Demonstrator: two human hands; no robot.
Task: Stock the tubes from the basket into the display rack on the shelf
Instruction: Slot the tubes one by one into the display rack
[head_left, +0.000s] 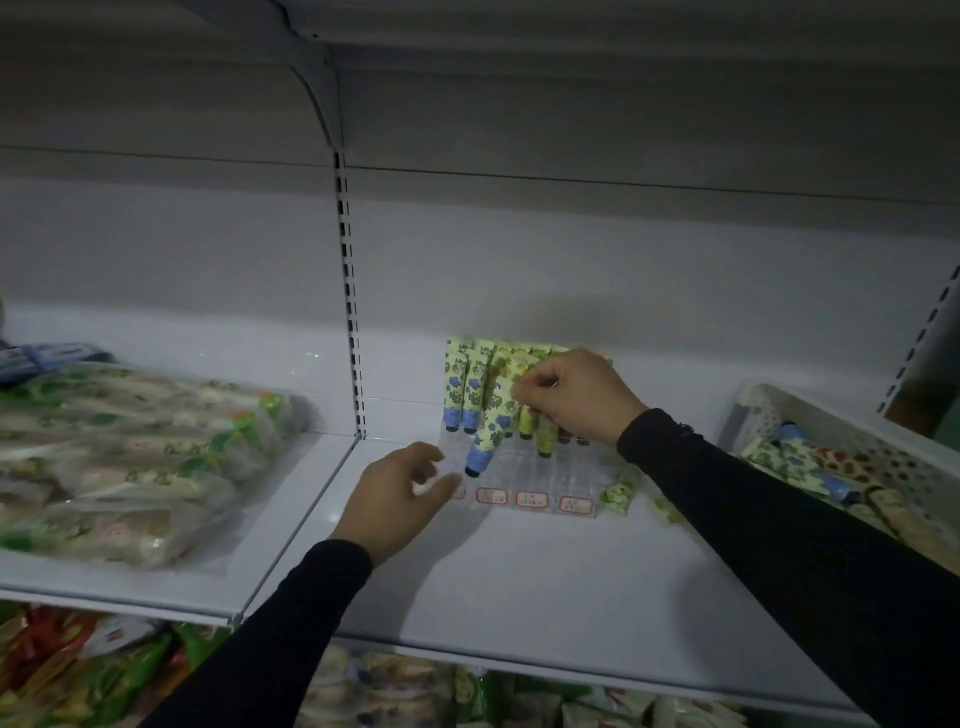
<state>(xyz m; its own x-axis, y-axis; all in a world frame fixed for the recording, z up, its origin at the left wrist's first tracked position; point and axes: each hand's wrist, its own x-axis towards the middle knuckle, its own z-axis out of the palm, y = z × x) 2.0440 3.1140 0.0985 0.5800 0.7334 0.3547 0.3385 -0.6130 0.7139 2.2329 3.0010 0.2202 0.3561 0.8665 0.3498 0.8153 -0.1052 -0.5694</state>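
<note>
Shelf (519, 587) white, dim; rack (524, 475) mid, basket (852, 436) R.

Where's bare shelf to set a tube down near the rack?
Bare: shelf in front of the rack, between both sleeves. Crowded: loose tubes right of the rack, basket beyond, packets left.

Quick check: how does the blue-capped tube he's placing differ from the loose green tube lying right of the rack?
The blue-capped tube is held at its top end by the right hand, tilted, cap down over the clear rack. The green tube lies loose on the shelf, outside the rack, touched by neither hand. The first has blue flowers, the second green. Both have pale floral print.
</note>
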